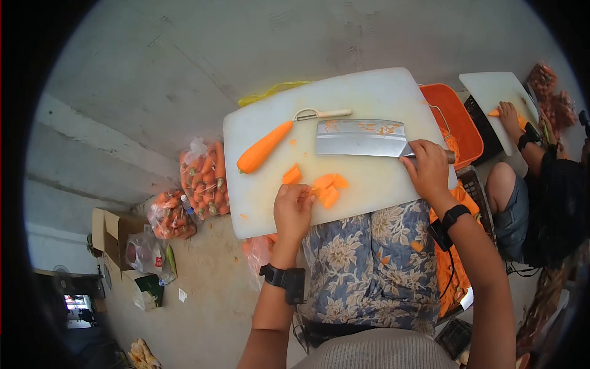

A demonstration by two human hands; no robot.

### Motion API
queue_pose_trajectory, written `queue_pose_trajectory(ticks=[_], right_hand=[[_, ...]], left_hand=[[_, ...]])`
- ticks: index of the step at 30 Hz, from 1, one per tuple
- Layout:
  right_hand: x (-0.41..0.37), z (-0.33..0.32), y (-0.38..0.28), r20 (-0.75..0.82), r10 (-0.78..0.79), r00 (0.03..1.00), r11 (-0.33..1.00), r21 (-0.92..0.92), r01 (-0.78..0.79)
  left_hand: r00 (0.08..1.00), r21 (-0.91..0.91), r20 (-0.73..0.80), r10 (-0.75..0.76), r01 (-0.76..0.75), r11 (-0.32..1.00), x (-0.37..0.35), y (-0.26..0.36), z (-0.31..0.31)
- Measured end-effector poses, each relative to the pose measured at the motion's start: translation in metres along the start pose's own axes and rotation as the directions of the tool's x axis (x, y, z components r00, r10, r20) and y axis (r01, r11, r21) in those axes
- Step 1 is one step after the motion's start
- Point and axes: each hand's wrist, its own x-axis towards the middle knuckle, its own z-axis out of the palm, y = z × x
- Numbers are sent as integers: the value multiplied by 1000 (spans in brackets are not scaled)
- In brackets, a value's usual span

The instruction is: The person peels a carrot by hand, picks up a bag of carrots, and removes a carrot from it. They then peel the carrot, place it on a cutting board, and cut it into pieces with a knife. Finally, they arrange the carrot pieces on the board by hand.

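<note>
A white cutting board (356, 178) lies across my lap. My right hand (428, 169) is closed round the handle of a cleaver (359, 138), whose blade rests flat on the board with orange shreds on it. My left hand (293, 212) is curled, its fingertips pinching at the edge of a small pile of cut carrot pieces (329, 186). Just above that hand lies a separate carrot chunk (292, 174). A peeled whole carrot (264, 147) lies toward the board's left side, with a peeler (322, 114) at its upper end.
An orange bin (458, 123) with carrot shreds stands past the board's right edge. Bags of carrots (204, 178) and a cardboard box (110, 234) sit on the floor at left. At far right, a co-worker's hand (509, 118) holds a carrot on another board (491, 86).
</note>
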Motion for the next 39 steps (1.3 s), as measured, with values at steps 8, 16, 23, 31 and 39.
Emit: queue_pose_trajectory(ticks=[8,16,23,31,39], right_hand=[[2,2,2,18,-3,1000,1000,-15,4],[2,7,6,42,-25,999,998,-62,28],[2,8,8,67,-29,997,995,-90,35],[3,9,9,69,-51,996,993,-99,57],[3,10,12,48,-86,995,991,-102,90]], left_hand=[[981,104,144,130,-146,984,12,11,-7],[914,203,275,299,-359,911,34,26,-2],[915,227,366,172,-267,936,37,22,-6],[955,72,281,-94,76,994,24,32,-15],[955,78,294,-42,20,997,9,29,-1]])
